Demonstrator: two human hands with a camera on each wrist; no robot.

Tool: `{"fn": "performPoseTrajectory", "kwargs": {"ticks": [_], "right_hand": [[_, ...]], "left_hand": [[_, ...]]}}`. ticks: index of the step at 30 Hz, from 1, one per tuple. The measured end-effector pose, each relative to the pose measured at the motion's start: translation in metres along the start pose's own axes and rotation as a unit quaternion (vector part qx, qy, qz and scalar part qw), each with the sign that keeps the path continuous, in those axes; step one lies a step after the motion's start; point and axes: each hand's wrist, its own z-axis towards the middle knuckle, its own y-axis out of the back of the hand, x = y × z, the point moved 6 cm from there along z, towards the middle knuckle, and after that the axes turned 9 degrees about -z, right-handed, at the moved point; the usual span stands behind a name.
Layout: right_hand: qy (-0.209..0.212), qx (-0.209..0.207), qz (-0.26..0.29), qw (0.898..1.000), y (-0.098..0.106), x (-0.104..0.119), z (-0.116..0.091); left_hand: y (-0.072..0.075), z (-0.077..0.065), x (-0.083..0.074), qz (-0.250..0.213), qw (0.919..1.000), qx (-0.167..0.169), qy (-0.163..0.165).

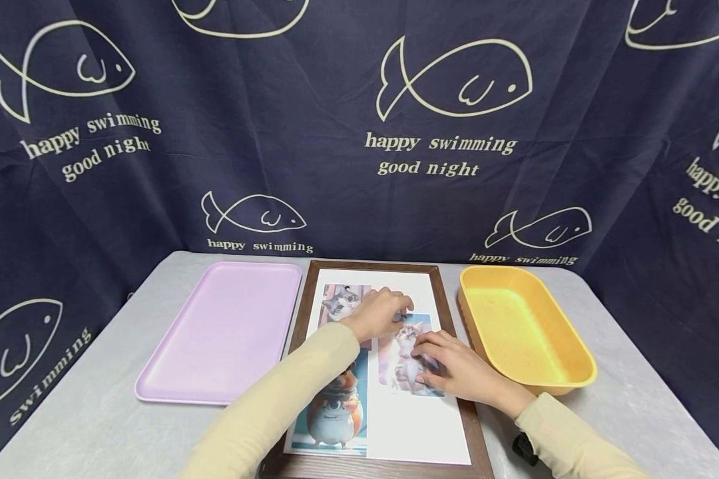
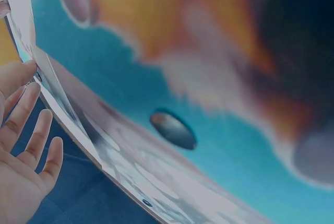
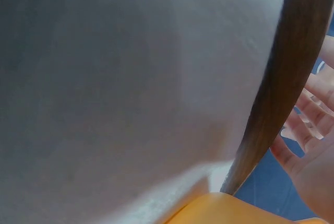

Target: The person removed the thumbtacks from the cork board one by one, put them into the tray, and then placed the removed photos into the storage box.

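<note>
A brown-framed white board lies on the table. A kitten picture is at its right middle, under both hands. My left hand reaches to that picture's top left corner, its thumb and index finger pinching a small dark magnet. My right hand rests on the picture's right side with fingers spread. To the left are a grey-and-white cat picture, partly behind the left hand, and a round bird picture. A shiny oval magnet sits on the bird picture.
A lilac tray lies left of the board. Close along the right side of the frame stands a deep yellow bin. A dark blue curtain with fish outlines hangs behind the grey table.
</note>
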Motion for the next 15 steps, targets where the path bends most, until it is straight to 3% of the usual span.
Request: {"fn": "performPoseTrajectory", "kwargs": {"ticks": [15], "right_hand": [[0.004,-0.008,0.002,1.0,-0.0001,0.0003,-0.0001]], "left_hand": [[-0.0002,0.003,0.0011,-0.003,0.9997,0.022,0.005]]}}
